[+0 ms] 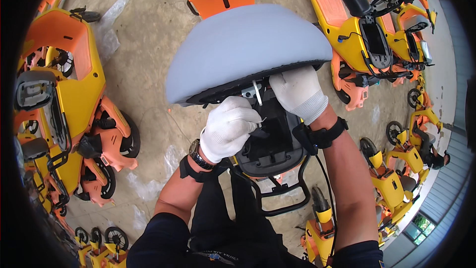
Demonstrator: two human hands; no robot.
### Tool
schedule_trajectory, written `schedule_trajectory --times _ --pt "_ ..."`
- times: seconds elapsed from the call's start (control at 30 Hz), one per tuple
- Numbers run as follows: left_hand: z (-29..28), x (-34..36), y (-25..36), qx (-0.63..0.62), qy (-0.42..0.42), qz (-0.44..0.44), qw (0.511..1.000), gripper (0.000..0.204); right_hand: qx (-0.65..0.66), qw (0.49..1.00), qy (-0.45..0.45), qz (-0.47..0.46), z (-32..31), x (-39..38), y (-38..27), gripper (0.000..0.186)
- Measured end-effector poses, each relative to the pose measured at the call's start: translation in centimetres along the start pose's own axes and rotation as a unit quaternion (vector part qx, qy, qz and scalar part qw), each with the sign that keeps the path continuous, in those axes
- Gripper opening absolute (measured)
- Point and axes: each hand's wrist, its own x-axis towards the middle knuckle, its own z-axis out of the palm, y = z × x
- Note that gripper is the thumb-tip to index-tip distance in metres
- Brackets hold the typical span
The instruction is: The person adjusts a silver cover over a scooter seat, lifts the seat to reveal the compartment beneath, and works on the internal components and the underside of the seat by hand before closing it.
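A grey scooter seat (248,44) is tilted up in front of me, its black underside edge facing my hands. My left hand (229,128), in a white knit glove, is closed below the seat's edge, its fingertips pinched on something small and thin that I cannot make out. My right hand (299,92), gloved the same way, reaches up against the underside at the right; its fingers are hidden there. Between the hands a metal bracket (254,92) projects from the seat's underside. Below it lies the open black storage compartment (270,141) of the scooter.
A black tubular rear rack (283,212) juts toward my legs. Yellow and orange scooters stand close on the left (74,114) and right (357,39). Clear plastic wrapping (106,32) lies on the concrete floor. A person (436,156) is low among scooters at the far right.
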Motion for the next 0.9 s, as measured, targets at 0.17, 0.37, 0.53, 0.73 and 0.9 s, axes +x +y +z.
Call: schedule_trajectory --times 0.17,0.37,0.53,0.73,0.9 --pt "-3.5 -2.6 -0.4 -0.023 -0.068 -0.059 0.996 0.008 -0.078 0.992 -0.097 0.033 0.1 0.8 -0.5 0.02" --pt "-3.5 -3.7 2.7 -0.014 -0.077 -0.106 0.991 0.009 -0.103 0.978 -0.156 0.088 0.3 1.5 -1.5 0.02" --pt "-1.9 -5.6 4.5 0.003 0.076 -0.273 0.959 0.011 -0.079 0.986 -0.144 0.04 0.0 0.6 -3.4 0.014" --pt "-5.1 -9.0 2.8 0.019 0.188 -0.528 0.828 0.043 0.123 0.966 0.204 0.099 -3.2 -5.6 -4.0 0.022" --pt "-4.9 -10.6 -2.7 -0.055 0.095 -0.583 0.805 0.066 0.273 0.871 0.097 0.397 2.9 -12.1 2.6 0.047"
